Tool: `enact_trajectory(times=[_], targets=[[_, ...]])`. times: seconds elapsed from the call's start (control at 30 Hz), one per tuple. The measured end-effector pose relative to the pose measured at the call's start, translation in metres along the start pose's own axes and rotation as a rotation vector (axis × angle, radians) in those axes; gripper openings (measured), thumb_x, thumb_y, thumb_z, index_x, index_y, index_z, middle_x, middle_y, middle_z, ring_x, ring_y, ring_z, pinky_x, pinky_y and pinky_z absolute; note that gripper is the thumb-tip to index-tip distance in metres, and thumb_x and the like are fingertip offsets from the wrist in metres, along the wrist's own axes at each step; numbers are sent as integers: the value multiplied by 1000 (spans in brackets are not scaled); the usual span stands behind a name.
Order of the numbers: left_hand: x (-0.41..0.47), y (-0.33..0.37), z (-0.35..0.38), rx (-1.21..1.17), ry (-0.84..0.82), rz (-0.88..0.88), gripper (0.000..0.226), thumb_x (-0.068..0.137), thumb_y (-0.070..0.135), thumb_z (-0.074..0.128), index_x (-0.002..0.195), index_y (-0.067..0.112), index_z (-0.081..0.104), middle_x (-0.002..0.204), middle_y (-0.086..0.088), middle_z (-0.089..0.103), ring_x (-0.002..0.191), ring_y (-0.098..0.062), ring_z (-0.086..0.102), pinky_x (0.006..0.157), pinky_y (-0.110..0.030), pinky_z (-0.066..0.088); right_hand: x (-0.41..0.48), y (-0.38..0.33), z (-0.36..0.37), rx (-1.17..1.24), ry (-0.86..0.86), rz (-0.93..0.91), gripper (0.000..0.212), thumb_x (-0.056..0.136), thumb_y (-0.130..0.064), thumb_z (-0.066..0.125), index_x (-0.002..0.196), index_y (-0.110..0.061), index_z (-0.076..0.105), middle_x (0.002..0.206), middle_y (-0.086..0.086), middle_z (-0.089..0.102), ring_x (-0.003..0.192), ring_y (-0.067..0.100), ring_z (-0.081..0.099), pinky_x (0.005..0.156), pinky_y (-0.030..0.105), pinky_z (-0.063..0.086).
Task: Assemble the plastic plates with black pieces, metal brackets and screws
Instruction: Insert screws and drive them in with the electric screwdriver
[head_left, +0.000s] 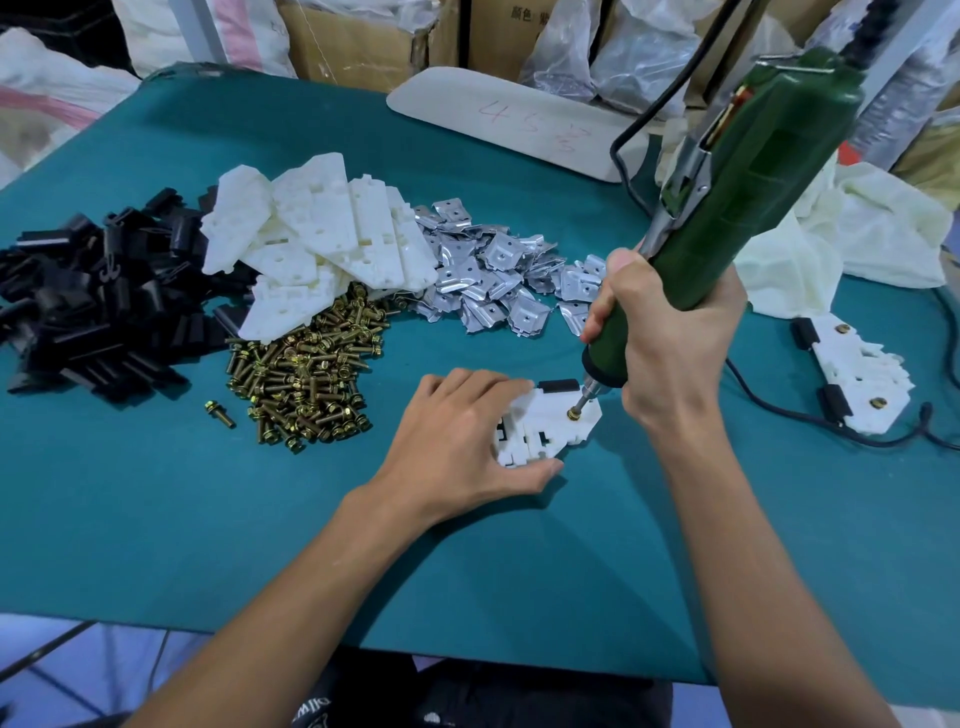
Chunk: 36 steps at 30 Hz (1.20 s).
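Note:
My left hand (462, 436) lies flat on a white plastic plate (550, 415), fingers curled round its near and far edges. A black piece (559, 385) is fitted at the plate's far edge. My right hand (670, 332) grips a green electric screwdriver (737, 182), tilted, its bit resting on a brass screw (573, 414) in the plate. Farther back lie a heap of black pieces (93, 301), a pile of white plates (317, 234), a heap of brass screws (306, 374) and a spread of metal brackets (493, 270).
A finished plate (857, 374) with two black pieces and two screws lies at the right on the green table (363, 545). One loose screw (219, 413) lies apart. A black cable (779, 410) runs beside it. A white cloth (857, 228), a pale board (509, 114), bags and cartons stand behind.

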<state>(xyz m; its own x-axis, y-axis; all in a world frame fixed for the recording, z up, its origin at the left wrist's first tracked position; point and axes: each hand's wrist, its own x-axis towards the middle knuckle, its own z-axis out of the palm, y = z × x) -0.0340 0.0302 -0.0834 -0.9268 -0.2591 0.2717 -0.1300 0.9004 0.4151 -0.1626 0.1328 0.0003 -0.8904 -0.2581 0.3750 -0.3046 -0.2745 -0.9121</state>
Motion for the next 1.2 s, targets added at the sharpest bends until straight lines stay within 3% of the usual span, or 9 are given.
enact_trajectory(times=[0.47,0.6,0.67,0.73,0.8,0.83,0.97,1.1,1.2], targets=[[-3,2,-8,-124,55,-25,68,66,74,64,117,31,61,108,15,65,100,-7,53,84,-28,35,-3,-11,-3,39,-61,48,29,77,-25,71,81,-2,54,52,3,53,40,26,47,49,32,44],[-6,3,-13,-329,-29,-47,65,60,68,68,114,36,50,99,22,58,90,-1,48,82,-17,34,-3,-26,-10,164,-302,114,17,75,-28,75,76,-22,59,50,3,51,38,23,46,49,31,44],[-11,3,-14,-454,-104,-48,62,59,64,71,110,41,46,102,19,63,95,-2,53,86,-14,37,1,-34,-17,396,-538,296,43,67,-43,88,86,-19,56,50,1,49,36,18,46,45,25,45],[-13,2,-14,-411,-141,-27,61,58,67,69,108,44,44,101,21,60,98,2,50,83,-7,32,9,-43,-23,603,-632,433,69,70,-82,68,90,-18,52,48,-3,48,34,12,43,41,20,44],[-11,1,-15,-406,-148,-56,63,57,70,68,110,48,43,106,26,56,102,5,48,83,-10,32,19,-50,-31,673,-570,426,75,74,-85,22,92,-18,49,48,-6,49,35,8,44,40,18,42],[-11,0,-15,-404,-136,-78,63,58,71,67,111,49,43,107,28,55,103,7,47,84,-13,33,23,-52,-33,640,-516,398,75,75,-85,20,93,-18,49,50,-7,49,37,8,47,42,18,43],[-9,3,-15,-316,-43,-64,60,60,70,67,109,43,45,96,30,50,102,15,41,83,-13,30,30,-53,-46,436,-349,387,66,60,-71,77,96,-21,55,65,-4,56,50,12,52,52,24,48],[-9,4,-15,-262,-6,-36,63,62,70,67,111,36,48,95,32,46,102,19,39,85,-12,30,25,-39,-67,115,-118,513,38,92,-50,68,107,-16,58,85,1,61,64,14,62,49,30,54],[-9,3,-14,-266,29,-37,63,62,68,68,111,34,50,95,33,45,100,19,40,88,-9,28,13,-25,-81,-219,-95,601,32,95,-54,65,108,-27,58,95,3,52,58,9,65,52,32,58]])
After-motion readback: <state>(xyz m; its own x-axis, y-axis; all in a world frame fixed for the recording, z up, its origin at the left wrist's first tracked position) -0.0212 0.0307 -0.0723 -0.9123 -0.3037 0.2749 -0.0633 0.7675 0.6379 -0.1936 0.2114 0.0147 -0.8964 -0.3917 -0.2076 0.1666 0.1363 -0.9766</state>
